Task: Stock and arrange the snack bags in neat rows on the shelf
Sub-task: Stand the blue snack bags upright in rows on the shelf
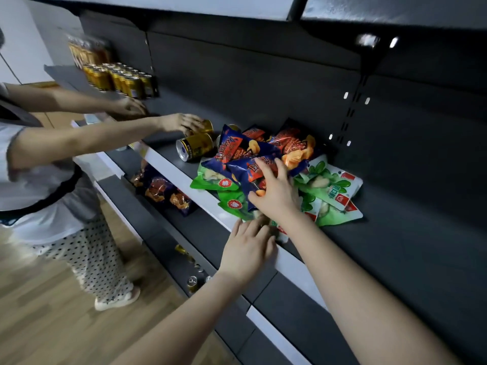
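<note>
The right hand (276,193) lies spread on top of a blue snack bag (245,172), fingers fairly straight and the thumb against the bag's near edge. It is pressing more than clasping. The left hand (247,246) reaches in low at the shelf (395,246) lip with its fingers extended and holds nothing. Its fingertips are at the green bags (334,188), under the right wrist. The bags are a jumbled heap directly beneath and beyond both hands, pointing every way. Blue ones sit on top toward the left, and green ones are underneath and spread to the right. The right hand is nearer the blue bag, so lifting it probably falls to that hand. Gold cans (195,148) lie just left of the heap.
</note>
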